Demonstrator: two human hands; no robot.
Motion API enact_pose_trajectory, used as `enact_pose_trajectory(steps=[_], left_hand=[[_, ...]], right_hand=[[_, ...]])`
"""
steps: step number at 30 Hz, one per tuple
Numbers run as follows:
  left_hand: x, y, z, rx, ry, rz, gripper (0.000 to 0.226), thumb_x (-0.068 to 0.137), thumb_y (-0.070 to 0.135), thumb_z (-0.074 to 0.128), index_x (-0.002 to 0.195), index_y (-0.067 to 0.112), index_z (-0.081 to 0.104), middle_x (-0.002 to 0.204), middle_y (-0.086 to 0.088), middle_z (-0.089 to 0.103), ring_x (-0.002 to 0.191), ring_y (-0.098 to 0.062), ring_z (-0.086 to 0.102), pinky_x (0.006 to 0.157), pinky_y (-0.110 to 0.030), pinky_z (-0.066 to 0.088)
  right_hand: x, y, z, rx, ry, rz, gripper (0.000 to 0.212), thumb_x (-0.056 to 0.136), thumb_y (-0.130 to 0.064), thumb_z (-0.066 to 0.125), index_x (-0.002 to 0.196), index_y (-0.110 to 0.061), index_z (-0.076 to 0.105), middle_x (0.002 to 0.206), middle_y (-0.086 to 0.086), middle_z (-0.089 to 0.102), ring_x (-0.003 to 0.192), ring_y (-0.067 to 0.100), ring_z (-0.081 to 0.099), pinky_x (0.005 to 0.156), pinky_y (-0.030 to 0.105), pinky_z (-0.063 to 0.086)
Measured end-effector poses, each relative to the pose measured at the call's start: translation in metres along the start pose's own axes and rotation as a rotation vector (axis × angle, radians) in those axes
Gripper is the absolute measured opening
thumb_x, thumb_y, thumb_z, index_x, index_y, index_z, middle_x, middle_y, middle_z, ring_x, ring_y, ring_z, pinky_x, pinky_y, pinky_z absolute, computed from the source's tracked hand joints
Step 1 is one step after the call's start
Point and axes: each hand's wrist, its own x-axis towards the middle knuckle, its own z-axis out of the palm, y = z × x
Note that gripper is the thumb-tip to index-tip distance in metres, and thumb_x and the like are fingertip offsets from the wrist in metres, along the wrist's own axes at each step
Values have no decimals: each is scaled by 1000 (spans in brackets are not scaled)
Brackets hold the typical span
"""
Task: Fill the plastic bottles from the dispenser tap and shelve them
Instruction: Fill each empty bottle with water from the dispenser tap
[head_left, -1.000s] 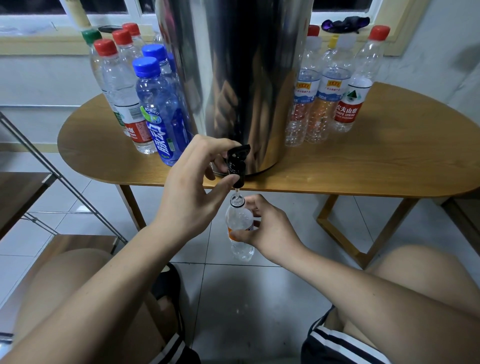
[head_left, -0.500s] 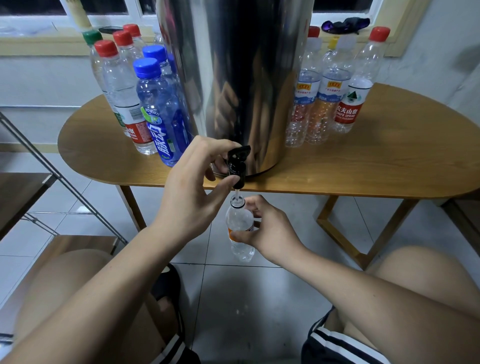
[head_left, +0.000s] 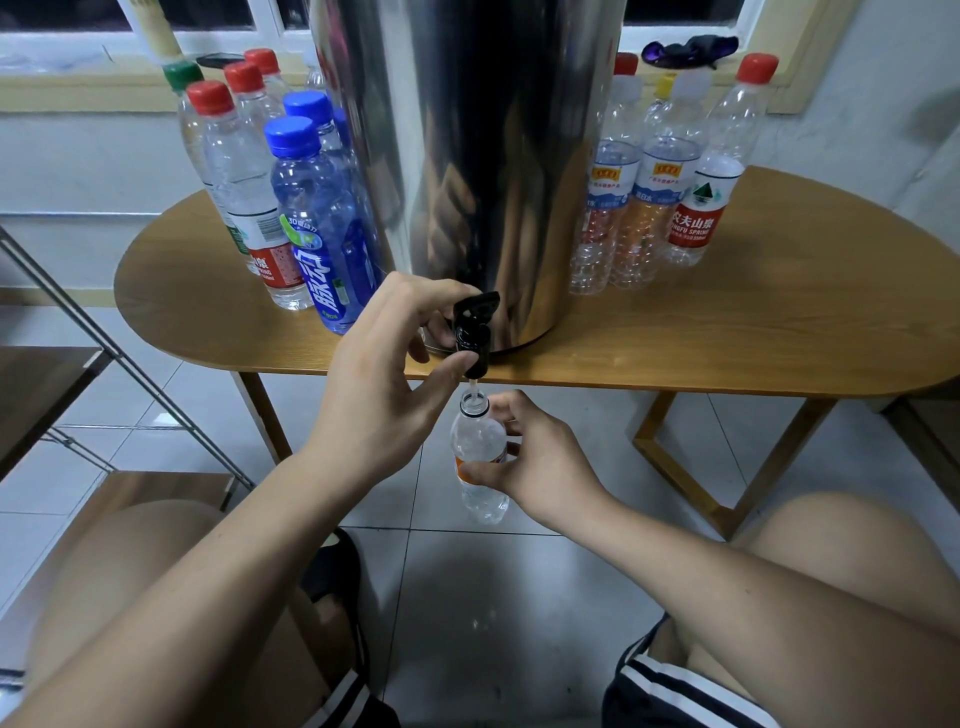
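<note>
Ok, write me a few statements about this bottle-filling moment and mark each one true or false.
1. The right hand holds an uncapped bottle directly under the tap. True.
2. The left hand lies flat on the table. False: its fingers and thumb pinch the tap.
3. The uncapped bottle stands on the table. False: it is held in the air below the table edge, over the tiled floor.
4. Blue-capped bottles stand on the table to the left of the dispenser. True.
</note>
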Motion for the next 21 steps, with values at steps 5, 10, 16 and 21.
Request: enact_pose_trajectory(steps=[5, 10, 16, 21], left_hand=[[0, 1, 0, 2, 1, -2, 61, 90, -6, 82, 132, 31, 56, 106, 2, 58, 91, -16, 62, 76, -31, 51], [1, 0, 0, 4, 1, -11, 61, 90, -6, 82, 132, 30, 56, 106, 1, 58, 91, -17, 62, 76, -27, 48], [1, 1, 1, 7, 4, -2, 64, 89, -6, 82, 132, 33, 55, 106, 5, 57, 90, -15, 61, 76, -24, 47], [0, 1, 1, 13, 2, -4, 64, 89, -6, 83, 132, 32, 55, 107, 6, 57, 90, -14, 61, 76, -23, 47]], right_hand=[[-1, -1, -1, -5, -5, 6, 57, 74, -23, 96, 116, -41, 62, 109, -28, 70, 102, 2, 70, 92, 35, 61], [0, 0, -1, -5, -4, 7, 58, 74, -22, 96, 119, -39, 62, 113, -26, 71, 104, 4, 70, 93, 38, 60], [1, -1, -1, -10, -10, 11, 58, 75, -25, 96, 119, -40, 62, 114, -23, 71, 104, 1, 69, 93, 35, 60], [0, -2, -2, -21, -8, 5, 57, 75, -24, 96, 115, -43, 60, 111, -25, 71, 104, 1, 69, 92, 33, 60]])
